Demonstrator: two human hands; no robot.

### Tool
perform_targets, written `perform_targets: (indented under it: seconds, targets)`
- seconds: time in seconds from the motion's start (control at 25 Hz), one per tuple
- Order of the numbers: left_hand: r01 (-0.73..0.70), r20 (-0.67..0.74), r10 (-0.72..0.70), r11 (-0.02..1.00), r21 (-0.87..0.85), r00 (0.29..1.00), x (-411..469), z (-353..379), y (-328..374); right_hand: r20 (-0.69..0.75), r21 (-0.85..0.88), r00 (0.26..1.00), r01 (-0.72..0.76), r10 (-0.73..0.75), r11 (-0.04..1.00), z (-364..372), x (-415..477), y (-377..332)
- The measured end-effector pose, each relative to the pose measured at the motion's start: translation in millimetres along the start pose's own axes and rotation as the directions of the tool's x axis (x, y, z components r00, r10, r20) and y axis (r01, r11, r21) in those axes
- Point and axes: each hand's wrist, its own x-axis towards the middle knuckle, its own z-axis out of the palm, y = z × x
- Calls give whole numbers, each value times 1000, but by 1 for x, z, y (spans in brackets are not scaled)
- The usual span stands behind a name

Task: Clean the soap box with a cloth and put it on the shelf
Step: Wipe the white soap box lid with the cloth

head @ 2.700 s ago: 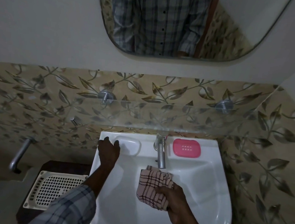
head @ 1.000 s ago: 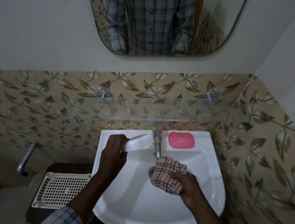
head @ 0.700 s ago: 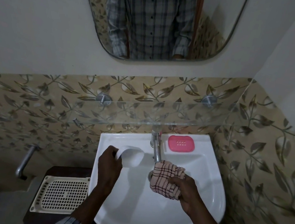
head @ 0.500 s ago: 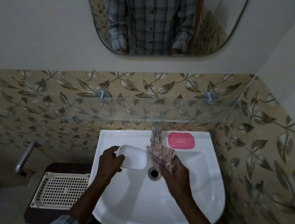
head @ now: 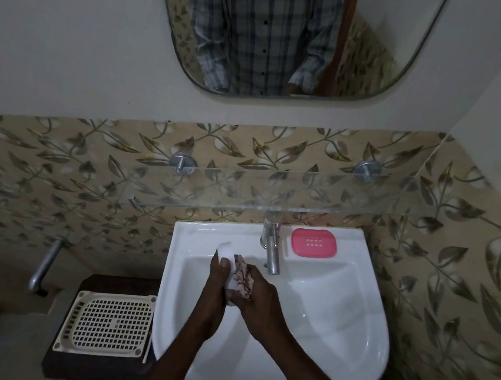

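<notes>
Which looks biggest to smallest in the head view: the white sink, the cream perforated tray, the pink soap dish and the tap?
1. white sink, largest
2. cream perforated tray
3. pink soap dish and tap: too close to rank; the dish is wider, the tap longer and thinner.

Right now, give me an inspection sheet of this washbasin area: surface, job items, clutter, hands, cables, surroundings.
Surface: white ceramic basin, chrome tap at its back.
Job's things: white plastic soap box over the basin, checked cloth against it; clear glass shelf above the tap.
Clutter: pink plastic soap dish right of the tap; beige perforated tray left of the basin.
Hands: left hand grips the box; right hand holds the cloth.
Cables: nothing seen.
Surroundings: leaf-patterned tiles, wall mirror.
</notes>
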Motion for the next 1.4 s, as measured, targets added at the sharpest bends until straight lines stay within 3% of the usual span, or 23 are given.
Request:
perform_targets:
  seconds: [0.08,0.16,0.24,0.28,0.32,0.36,0.4,0.44,0.48,0.52,0.56,0.6,0.68,0.8,0.88,0.96,1.04,1.08,1.12,1.16,1.24,1.32,1.4]
  targets:
    - [19,-39,-23,996,-92,999,0,2,-2,50,26,998,-48,47,999,-2,3,-2]
    - [17,-43,-24,985,-170,999,0,0,0,-14,244,977,-201,211,949,-10,9,-1]
    - [54,-61,-66,983,-175,996,2,-4,4,-3,592,904,-342,427,729,-22,20,3]
    - [110,-80,-124,981,-157,989,4,-4,7,-20,647,897,-325,441,690,-29,24,5]
    - [195,-97,-211,969,-150,973,7,-3,10,-74,588,924,-263,375,765,-35,28,6]
    - [281,-96,-299,946,-162,949,9,-2,14,-138,422,967,-139,215,896,-38,31,8]
    - [339,-77,-355,925,-172,932,12,-1,17,-165,179,986,55,-25,982,-41,33,10]
    - [371,-43,-384,911,-178,922,15,-2,21,-122,-91,942,303,-312,949,-41,35,15]
    - [392,3,-398,902,-182,917,18,-5,24,16,-311,823,544,-568,779,-39,36,24]
    - [432,62,-428,879,-203,901,20,-7,28,192,-403,681,711,-707,576,-39,37,32]
    - [484,133,-465,846,-223,875,20,-8,32,339,-402,560,813,-756,422,-43,39,39]
    - [523,179,-493,826,-213,851,21,-9,36,430,-377,487,862,-760,339,-47,42,44]
    - [545,199,-512,818,-183,836,23,-14,38,497,-360,483,871,-721,335,-55,46,48]
    - [551,165,-527,809,-204,834,24,-15,36,480,-375,620,785,-621,493,-48,35,43]
    - [531,93,-523,826,-188,847,22,-9,33,452,-391,663,749,-597,535,-42,22,39]
    - [509,-17,-518,845,-162,855,20,0,31,403,-412,771,634,-493,654,-37,8,29]
    - [512,-160,-522,853,-102,838,16,9,30,280,-339,921,359,-271,870,-30,-1,16]
    - [485,-208,-485,873,-54,850,12,13,30,233,-216,968,149,-97,965,-26,-2,9]
    - [421,-216,-409,907,10,887,10,16,28,204,-37,976,-66,72,997,-23,-3,3]
    - [319,-185,-302,945,73,935,6,19,28,195,143,960,-232,202,962,-23,-2,-3]
    - [29,-55,-21,990,139,998,1,21,26,188,398,930,-365,315,842,-25,3,-10]
    - [-211,53,205,956,205,977,1,18,26,166,516,930,-366,329,774,-30,9,-19]
    - [-353,147,322,882,313,935,5,9,19,138,587,930,-353,340,729,-34,15,-28]
